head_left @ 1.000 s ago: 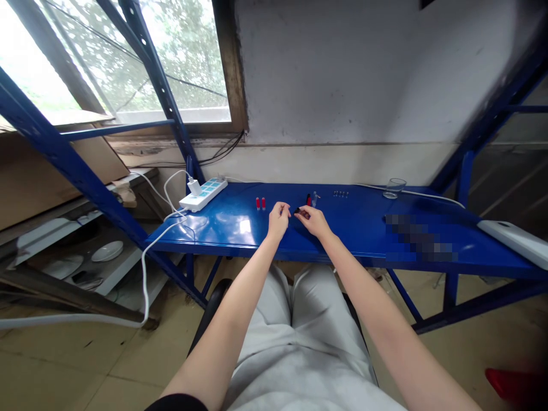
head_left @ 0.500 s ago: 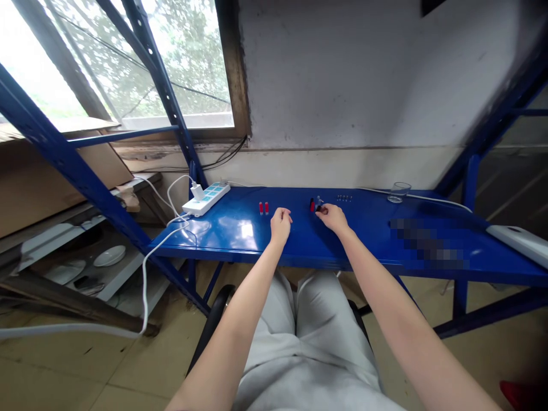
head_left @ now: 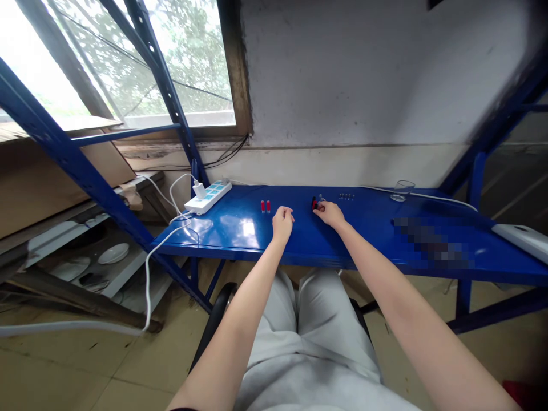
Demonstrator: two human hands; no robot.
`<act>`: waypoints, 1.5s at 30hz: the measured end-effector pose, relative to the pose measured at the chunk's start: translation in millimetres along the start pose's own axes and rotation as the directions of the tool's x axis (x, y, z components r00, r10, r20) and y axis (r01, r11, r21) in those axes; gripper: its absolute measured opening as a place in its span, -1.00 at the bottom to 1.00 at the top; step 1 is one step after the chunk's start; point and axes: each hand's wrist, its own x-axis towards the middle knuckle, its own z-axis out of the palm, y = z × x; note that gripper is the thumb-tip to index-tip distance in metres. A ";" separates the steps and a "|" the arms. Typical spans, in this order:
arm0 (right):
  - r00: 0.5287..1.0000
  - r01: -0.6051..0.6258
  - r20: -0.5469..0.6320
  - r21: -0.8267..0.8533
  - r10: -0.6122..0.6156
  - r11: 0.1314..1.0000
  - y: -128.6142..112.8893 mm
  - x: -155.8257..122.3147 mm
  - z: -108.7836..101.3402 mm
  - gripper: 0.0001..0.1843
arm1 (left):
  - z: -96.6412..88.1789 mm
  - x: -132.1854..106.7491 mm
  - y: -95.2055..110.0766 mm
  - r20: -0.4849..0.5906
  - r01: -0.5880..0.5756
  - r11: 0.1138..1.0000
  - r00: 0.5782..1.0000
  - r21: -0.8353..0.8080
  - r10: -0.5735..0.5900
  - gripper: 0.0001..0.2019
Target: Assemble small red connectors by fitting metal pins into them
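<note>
Our right hand (head_left: 330,213) is at the small red-and-black pieces (head_left: 314,204) on the blue table (head_left: 363,234); whether its fingers clamp anything, we cannot tell. Our left hand (head_left: 282,224) has fingers curled together.

Left forearm (head_left: 240,314) and right forearm (head_left: 398,291) extended far; left hand (head_left: 282,224) loosely curled, right hand (head_left: 330,214) with fingers bent thumbward.

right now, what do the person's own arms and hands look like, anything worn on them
The left hand and right hand are ungloved, with no watch or bracelet visible at either wrist. The left forearm and right forearm are bare too. A black sleeve edge just shows on the left arm; no right sleeve is in view.
</note>
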 end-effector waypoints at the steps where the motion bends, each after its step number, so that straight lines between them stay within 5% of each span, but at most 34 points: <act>1: 1.000 -0.003 0.001 0.001 0.003 1.000 0.0 0.5 0.3 -0.80 | 0.0 -0.1 0.1 -0.001 0.002 1.000 1.000 0.000 -0.002 -0.82; 23: 0.993 -0.018 0.116 -0.021 0.020 1.000 11.2 16.1 -4.5 -0.89 | 0.5 0.3 -1.9 0.013 0.038 0.999 0.999 -0.008 -0.038 -0.83; 45: 0.991 -0.097 0.081 -0.066 0.102 0.993 9.5 8.5 -12.1 -0.74 | -0.1 1.6 -5.4 0.036 0.007 1.000 0.999 -0.007 -0.007 -0.81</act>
